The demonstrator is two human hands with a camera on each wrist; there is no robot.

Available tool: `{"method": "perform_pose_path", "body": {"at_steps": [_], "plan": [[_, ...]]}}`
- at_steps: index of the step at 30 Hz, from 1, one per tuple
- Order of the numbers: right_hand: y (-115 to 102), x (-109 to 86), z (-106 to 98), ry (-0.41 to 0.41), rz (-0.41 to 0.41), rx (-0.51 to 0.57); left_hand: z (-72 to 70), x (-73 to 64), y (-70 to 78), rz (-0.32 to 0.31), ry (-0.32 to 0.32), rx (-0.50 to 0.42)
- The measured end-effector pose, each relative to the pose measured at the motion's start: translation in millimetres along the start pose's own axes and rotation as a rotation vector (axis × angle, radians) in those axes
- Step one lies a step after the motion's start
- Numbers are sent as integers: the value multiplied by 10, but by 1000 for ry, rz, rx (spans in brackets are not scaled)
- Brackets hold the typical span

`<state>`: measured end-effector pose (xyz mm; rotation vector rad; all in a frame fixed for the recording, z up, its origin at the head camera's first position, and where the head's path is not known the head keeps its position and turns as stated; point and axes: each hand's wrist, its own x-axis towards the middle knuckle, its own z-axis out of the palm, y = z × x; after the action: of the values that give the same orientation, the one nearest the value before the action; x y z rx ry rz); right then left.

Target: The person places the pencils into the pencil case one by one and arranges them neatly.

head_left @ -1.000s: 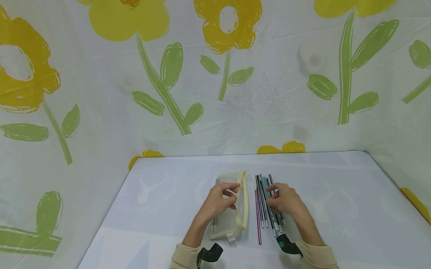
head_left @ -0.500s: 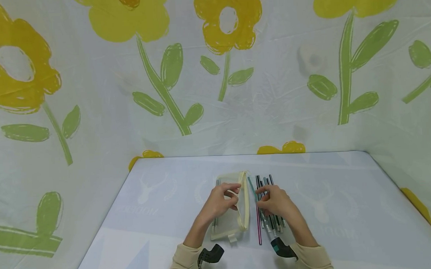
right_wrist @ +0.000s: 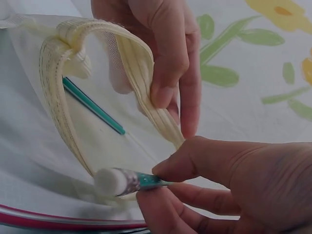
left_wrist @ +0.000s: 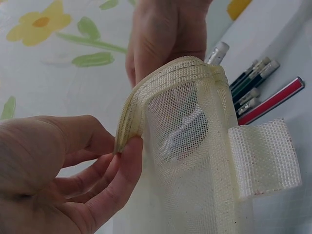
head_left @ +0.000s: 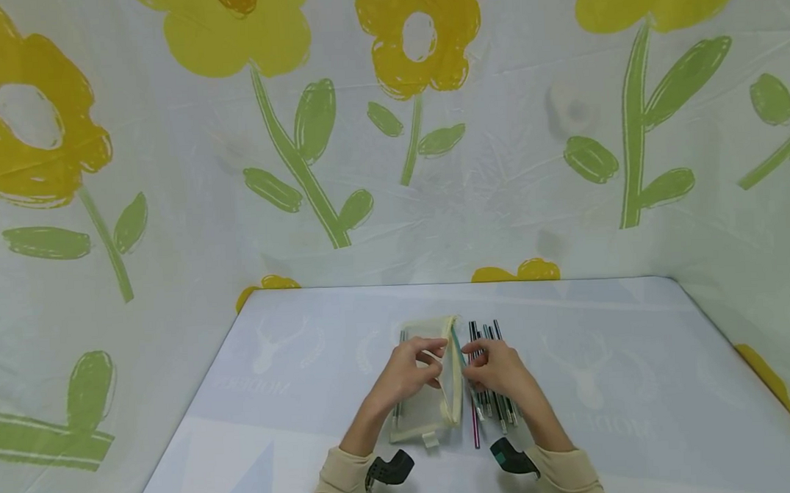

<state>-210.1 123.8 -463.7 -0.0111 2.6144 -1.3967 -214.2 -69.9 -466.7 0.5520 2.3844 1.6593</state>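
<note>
My left hand (head_left: 410,367) pinches the zippered edge of a cream mesh pencil pouch (head_left: 416,426). In the right wrist view the pouch's zippered mouth (right_wrist: 139,73) gapes, and a teal pencil (right_wrist: 92,105) lies inside. Between thumb and fingers my right hand (head_left: 499,365) holds another teal pencil (head_left: 456,341), its white eraser end (right_wrist: 109,182) toward the right wrist camera. That pencil stands slanted beside the pouch's opening; its far tip is hidden in the right wrist view.
Several dark pencils (head_left: 504,411) lie side by side under and beside my right hand. A red pencil (head_left: 476,430) lies at their left. A white fabric tab (left_wrist: 265,158) sticks out from the pouch. Flowered cloth (head_left: 495,124) hangs behind the table (head_left: 610,325).
My right hand has picked up a teal pencil from the group and moved left with it to the pouch's mouth. My left hand keeps its pinch and has shifted slightly right with the pouch.
</note>
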Motion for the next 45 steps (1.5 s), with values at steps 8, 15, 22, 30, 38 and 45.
{"method": "perform_pose_path", "body": {"at_steps": [8, 15, 22, 30, 38, 45], "plan": [[-38, 40, 68, 50, -34, 18, 5, -25, 59, 0, 6, 31], [-71, 31, 109, 81, -77, 15, 8, -66, 193, -4, 1, 21], [-83, 31, 151, 86, -97, 39, 3, -20, 41, -8, -6, 31], [-93, 26, 154, 73, -97, 63, 0, -14, 33, 0, -8, 31], [-62, 28, 126, 51, -88, 31, 2, -20, 26, 10, -7, -13], [-6, 43, 24, 27, -61, -5, 2, -8, 22, 1, -4, 23]]}}
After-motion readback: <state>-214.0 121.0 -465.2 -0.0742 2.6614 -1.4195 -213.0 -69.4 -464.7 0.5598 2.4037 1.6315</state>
